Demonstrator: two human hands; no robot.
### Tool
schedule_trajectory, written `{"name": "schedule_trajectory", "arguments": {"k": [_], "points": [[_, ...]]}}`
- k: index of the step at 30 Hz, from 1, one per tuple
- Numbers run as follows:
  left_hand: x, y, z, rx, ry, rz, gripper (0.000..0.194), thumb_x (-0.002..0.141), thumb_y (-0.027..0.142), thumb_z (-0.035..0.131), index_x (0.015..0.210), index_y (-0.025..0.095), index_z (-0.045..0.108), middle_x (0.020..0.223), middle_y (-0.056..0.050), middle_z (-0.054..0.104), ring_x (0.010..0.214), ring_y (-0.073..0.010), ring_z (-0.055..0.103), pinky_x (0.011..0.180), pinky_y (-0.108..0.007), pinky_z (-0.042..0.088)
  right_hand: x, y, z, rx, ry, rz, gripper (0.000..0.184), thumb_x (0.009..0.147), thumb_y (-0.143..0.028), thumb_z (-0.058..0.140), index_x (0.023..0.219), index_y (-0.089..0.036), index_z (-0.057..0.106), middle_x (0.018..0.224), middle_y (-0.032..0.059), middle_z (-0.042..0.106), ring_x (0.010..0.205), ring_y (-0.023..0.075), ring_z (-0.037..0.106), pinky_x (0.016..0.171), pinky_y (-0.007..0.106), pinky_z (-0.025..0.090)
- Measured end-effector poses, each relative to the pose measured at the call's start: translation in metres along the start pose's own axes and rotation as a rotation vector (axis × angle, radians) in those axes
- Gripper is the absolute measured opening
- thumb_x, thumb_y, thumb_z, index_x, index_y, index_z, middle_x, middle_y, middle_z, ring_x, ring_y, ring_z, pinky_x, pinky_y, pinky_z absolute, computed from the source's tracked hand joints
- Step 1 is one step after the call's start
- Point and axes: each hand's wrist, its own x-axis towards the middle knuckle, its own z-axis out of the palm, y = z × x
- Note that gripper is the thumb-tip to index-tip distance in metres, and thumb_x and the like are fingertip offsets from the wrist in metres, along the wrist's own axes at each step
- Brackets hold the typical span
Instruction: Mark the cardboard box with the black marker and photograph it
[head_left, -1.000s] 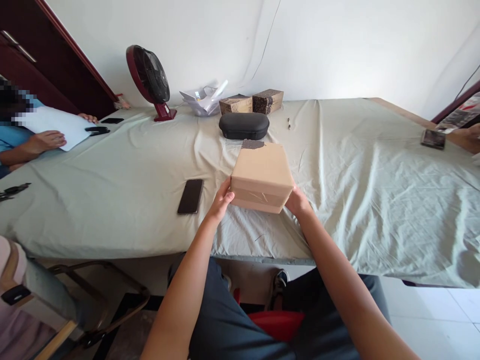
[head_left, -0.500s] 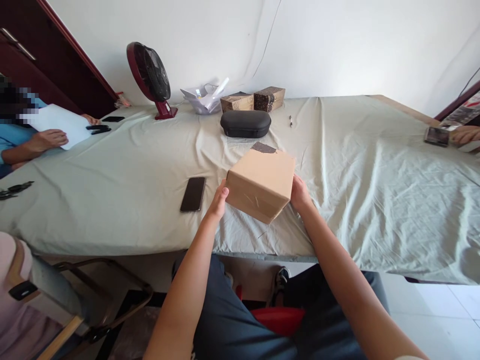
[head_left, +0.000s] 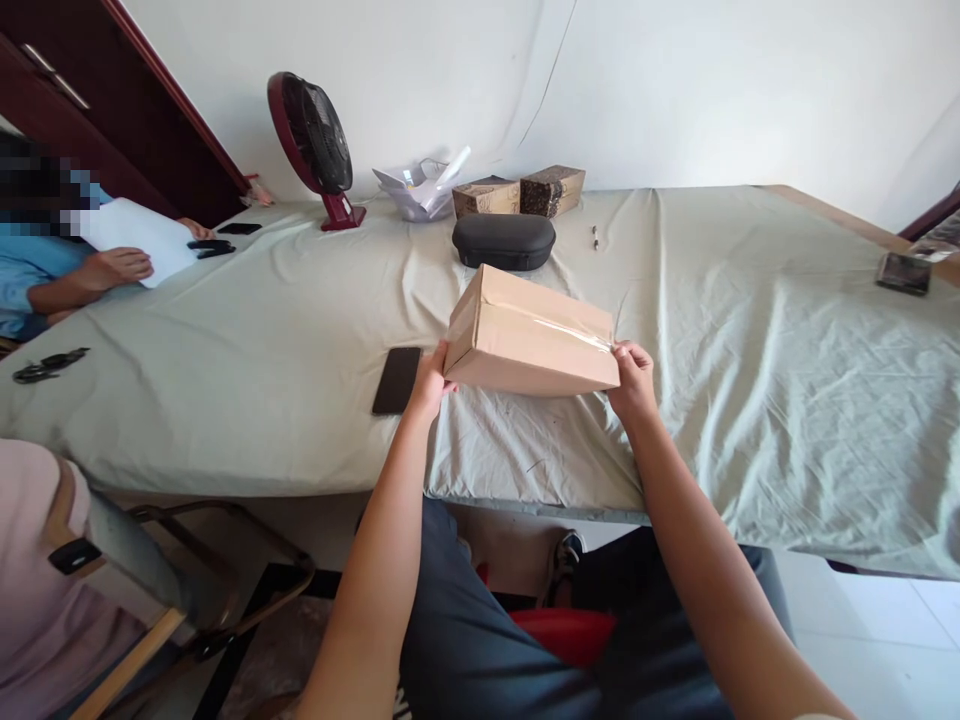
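Between my two hands a brown cardboard box (head_left: 536, 335) is held tilted over the cloth-covered table (head_left: 285, 400). A shiny strip of clear tape (head_left: 574, 332) runs along its face to the right end. My left hand (head_left: 433, 380) grips the left lower corner, with some fingers hidden behind the box. My right hand (head_left: 631, 378) is closed on the right end, its thumb and fingers near the end of the tape. A black smartphone (head_left: 396, 382) lies flat on the cloth just left of my left hand.
Behind the box lies a black zippered case (head_left: 504, 242), with two patterned boxes (head_left: 553, 190), a plastic basket (head_left: 420, 195) and a red fan (head_left: 319, 145) farther back. At left a person holds white paper (head_left: 142, 240). A chair (head_left: 247, 560) stands at lower left.
The cardboard box has been turned over in my hands, so a taped face now shows instead of the one with the dark patch. My right hand has shifted up its right end.
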Motion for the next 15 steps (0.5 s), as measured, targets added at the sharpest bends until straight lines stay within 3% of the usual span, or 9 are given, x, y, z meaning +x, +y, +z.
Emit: {"name": "schedule_trajectory", "arguments": {"k": [3,6,9,11,12,15], "points": [[0.0016,-0.0017,0.003,0.115,-0.062,-0.044,0.068,0.088,0.08,0.06,0.053,0.023,0.052,0.037,0.003,0.042,0.033,-0.0109,0.037,0.043,-0.028,0.029,0.0012,-0.0016,-0.0039,0.028,0.0,-0.023,0.046,0.075,-0.065,0.088,0.078,-0.027,0.064,0.082,-0.0021,0.059,0.07,0.0158,0.055,0.063,0.028,0.046],[0.0027,-0.0026,0.0067,0.199,-0.025,-0.019,0.068,0.082,0.082,0.065,0.053,0.021,0.056,0.05,-0.003,0.06,0.048,-0.0155,0.056,0.049,-0.027,0.036,0.0023,-0.0023,-0.0056,0.104,-0.004,0.035,0.046,0.076,-0.068,0.086,0.086,-0.029,0.062,0.087,-0.0028,0.062,0.074,0.0162,0.059,0.063,0.026,0.048],[0.0015,0.0003,0.0068,0.248,0.02,0.123,0.064,0.071,0.079,0.077,0.055,0.019,0.06,0.106,-0.014,0.082,0.095,-0.0263,0.075,0.07,-0.031,0.052,0.0044,-0.001,-0.0039,0.115,0.033,0.048,0.052,0.077,-0.076,0.082,0.087,-0.029,0.062,0.085,-0.0037,0.064,0.073,0.0154,0.061,0.064,0.025,0.05],[-0.0009,0.0034,0.0058,0.253,0.014,0.232,0.063,0.069,0.075,0.081,0.053,0.019,0.057,0.143,-0.016,0.072,0.124,-0.0333,0.07,0.087,-0.035,0.055,0.0056,0.0003,-0.0017,0.059,0.032,0.033,0.054,0.077,-0.078,0.081,0.085,-0.027,0.062,0.081,-0.004,0.062,0.069,0.0141,0.058,0.062,0.025,0.049],[-0.0022,0.0047,0.0055,0.233,-0.004,0.262,0.062,0.071,0.073,0.082,0.054,0.019,0.057,0.151,-0.016,0.068,0.13,-0.0345,0.067,0.094,-0.037,0.054,0.0058,0.001,-0.0007,0.024,0.024,0.027,0.055,0.077,-0.078,0.08,0.083,-0.027,0.062,0.079,-0.004,0.061,0.066,0.0136,0.057,0.06,0.025,0.048],[-0.0053,0.0061,0.0064,0.125,-0.041,0.272,0.054,0.077,0.071,0.079,0.067,0.02,0.064,0.139,-0.015,0.076,0.124,-0.0307,0.07,0.096,-0.037,0.053,0.0038,0.0035,-0.0007,-0.024,0.008,0.005,0.059,0.077,-0.083,0.078,0.08,-0.026,0.063,0.075,-0.0034,0.06,0.063,0.014,0.056,0.059,0.026,0.048]]}}
